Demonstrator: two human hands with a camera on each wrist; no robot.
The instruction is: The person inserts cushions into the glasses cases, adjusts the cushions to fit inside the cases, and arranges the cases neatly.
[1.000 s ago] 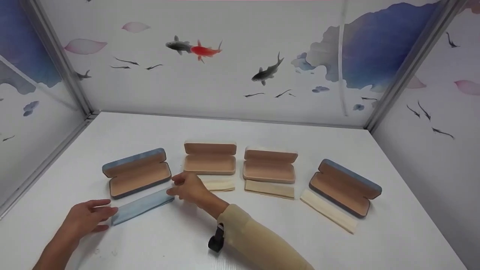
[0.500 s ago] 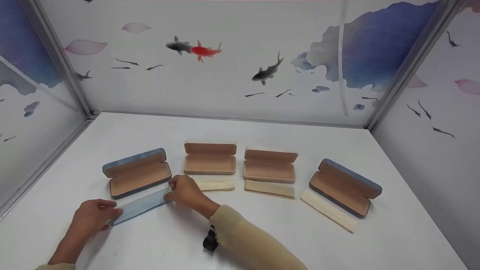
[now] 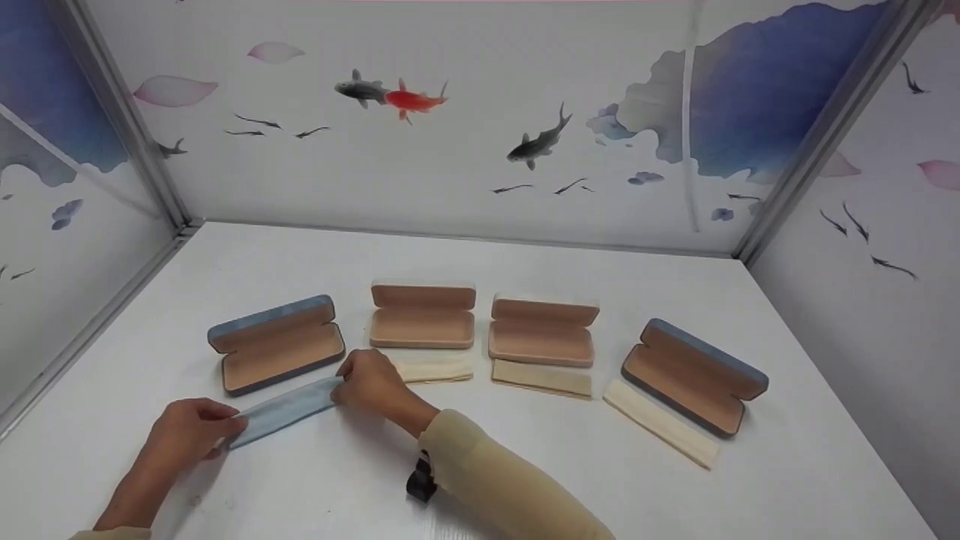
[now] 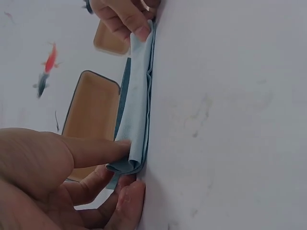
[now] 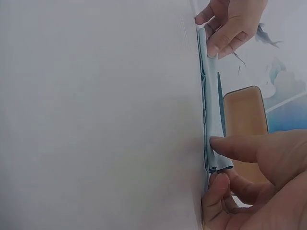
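Observation:
A folded light-blue cloth (image 3: 289, 410) lies in front of the open blue glasses case (image 3: 283, 360) at the left of the table. My left hand (image 3: 182, 436) pinches its left end, thumb on top and fingers beneath, as the left wrist view shows of the cloth (image 4: 137, 105). At the other end my right hand (image 3: 373, 386) pinches the cloth (image 5: 211, 105) between thumb and fingers. Its layers show along the edge, close to the table top. Part of a cream cloth (image 3: 435, 370) is hidden behind my right hand.
Two open pale cases, one left (image 3: 422, 328) and one right (image 3: 541, 343), stand mid-table. Another open blue case (image 3: 682, 388) is angled at the right. A tan cloth (image 3: 541, 379) and a cream cloth (image 3: 660, 424) lie before the right-hand cases. Printed walls enclose the table.
My left hand has moved right onto the blue cloth's end and now pinches it. My right hand has shifted slightly left and closed on the other end. The cloth is lifted slightly.

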